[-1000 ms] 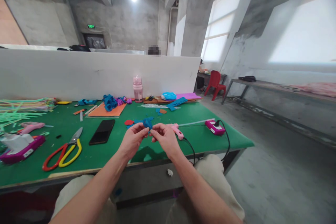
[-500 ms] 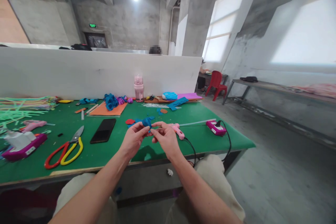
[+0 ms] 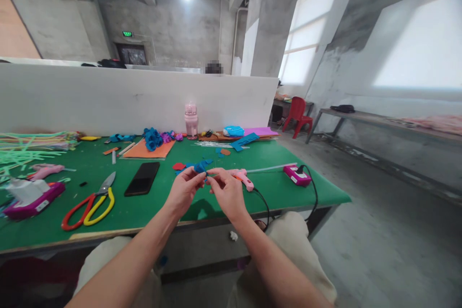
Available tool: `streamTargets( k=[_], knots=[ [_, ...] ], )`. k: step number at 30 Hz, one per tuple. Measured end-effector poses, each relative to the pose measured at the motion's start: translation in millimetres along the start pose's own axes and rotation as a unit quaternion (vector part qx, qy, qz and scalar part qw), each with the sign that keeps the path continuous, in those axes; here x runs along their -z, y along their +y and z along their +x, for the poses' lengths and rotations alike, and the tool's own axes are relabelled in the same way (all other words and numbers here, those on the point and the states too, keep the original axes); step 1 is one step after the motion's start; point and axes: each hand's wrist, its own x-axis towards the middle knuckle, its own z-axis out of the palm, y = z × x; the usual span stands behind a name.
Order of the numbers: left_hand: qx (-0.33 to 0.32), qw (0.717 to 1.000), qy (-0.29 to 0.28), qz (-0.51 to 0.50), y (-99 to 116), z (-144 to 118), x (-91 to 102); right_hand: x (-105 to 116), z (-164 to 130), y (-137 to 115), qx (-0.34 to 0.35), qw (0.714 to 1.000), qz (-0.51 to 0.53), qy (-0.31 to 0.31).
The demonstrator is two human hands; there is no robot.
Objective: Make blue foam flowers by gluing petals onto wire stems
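My left hand (image 3: pixel 183 191) and my right hand (image 3: pixel 225 191) meet above the near edge of the green table (image 3: pixel 151 204). Both pinch a small blue foam flower piece (image 3: pixel 200 168) between thumb and fingertips. The piece sticks up just above my left fingers. A pink glue gun (image 3: pixel 242 178) lies on the table right behind my right hand, its black cord trailing off the edge. Blue and red foam scraps (image 3: pixel 178 167) lie just beyond my hands.
A black phone (image 3: pixel 142 178) and red-and-yellow scissors (image 3: pixel 88 203) lie left of my hands. A magenta power strip (image 3: pixel 296 174) sits right. Further back: orange foam sheet (image 3: pixel 147 150), blue foam flowers (image 3: pixel 152 138), pink bottle (image 3: pixel 191 120), white partition (image 3: pixel 108 101). Green sticks (image 3: pixel 21 154) at far left.
My hands have stayed together on the blue piece, with only small finger shifts. The view has drifted slightly.
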Motion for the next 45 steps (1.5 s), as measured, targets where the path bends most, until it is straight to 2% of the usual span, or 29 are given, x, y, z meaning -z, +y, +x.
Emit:
streamTargets(
  k=[4,7,13,18,26,45],
  knots=[
    [0.012,1.0,-0.002,-0.009,2.5,0.6,1.0,-0.5,2.9,2.6,-0.038,0.996,0.076,-0.009],
    [0.021,1.0,-0.005,-0.018,4.5,0.4,0.6,-0.8,5.0,5.1,-0.068,0.988,0.136,0.008],
    [0.038,0.999,-0.004,-0.028,5.9,-2.2,-2.6,0.2,6.2,6.1,-0.08,0.979,0.186,0.013],
    [0.039,0.999,-0.02,-0.024,5.7,-2.5,-1.8,0.7,6.1,5.4,-0.089,0.977,0.191,0.016],
    [-0.002,0.999,0.012,0.04,2.9,-0.7,0.3,-1.0,5.1,6.5,-0.095,0.979,0.178,0.017],
    [0.008,0.998,0.014,0.061,3.8,-1.5,-0.1,-1.6,3.9,6.8,-0.082,0.986,0.148,0.007]
  ],
)
